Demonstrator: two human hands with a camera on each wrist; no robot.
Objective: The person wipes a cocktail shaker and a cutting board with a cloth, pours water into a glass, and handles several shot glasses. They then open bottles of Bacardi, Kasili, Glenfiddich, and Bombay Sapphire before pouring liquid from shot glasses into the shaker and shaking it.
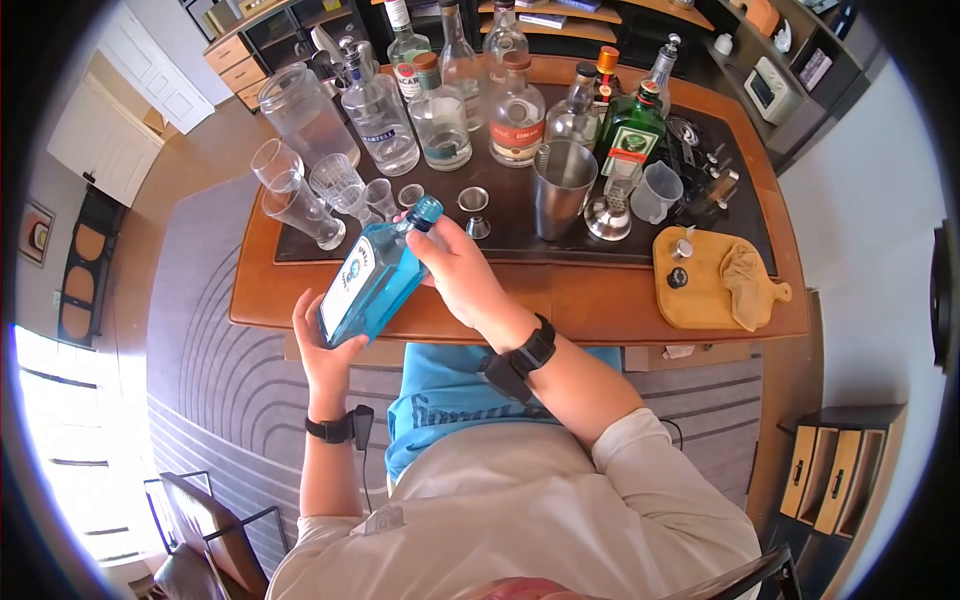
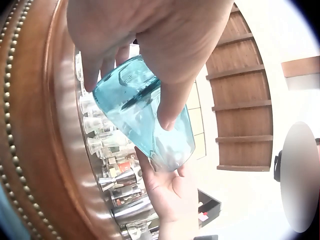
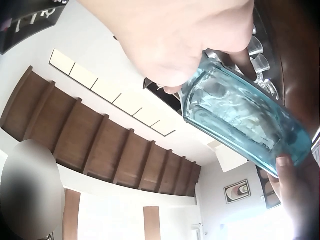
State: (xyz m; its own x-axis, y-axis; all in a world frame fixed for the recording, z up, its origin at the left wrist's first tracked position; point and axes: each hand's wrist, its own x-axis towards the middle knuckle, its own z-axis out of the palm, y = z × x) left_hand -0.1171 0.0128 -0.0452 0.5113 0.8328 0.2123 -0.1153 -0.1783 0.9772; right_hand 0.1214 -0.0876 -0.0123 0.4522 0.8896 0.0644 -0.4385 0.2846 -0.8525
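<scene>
"Checking my feed: where's the blue bottle, and who's got it?"

"Above the table's near edge, left of middle, tilted, cap toward far right. Left hand grips the lower end, right hand grasps the neck end."

"Anything hidden?"

"Part of the right-hand grip goes behind the glass. Left wrist view gives me the left thumb on the bottle; other fingers partly blocked. Gray blur covers a patch there, similar one in the right wrist view."

"Writing?"

"Clear bottle, far left, looks like MARTELL. Far bottle right of it: I get ACAR, ends unclear, top cropped by frame. Red-labelled bottle: maybe ends OMAN, can't confirm. Green bottle, right: label too small."

"And the blue one's?"

"White label, lettering blurred, can't read. Print on the shorts: folded, illegible."
</scene>
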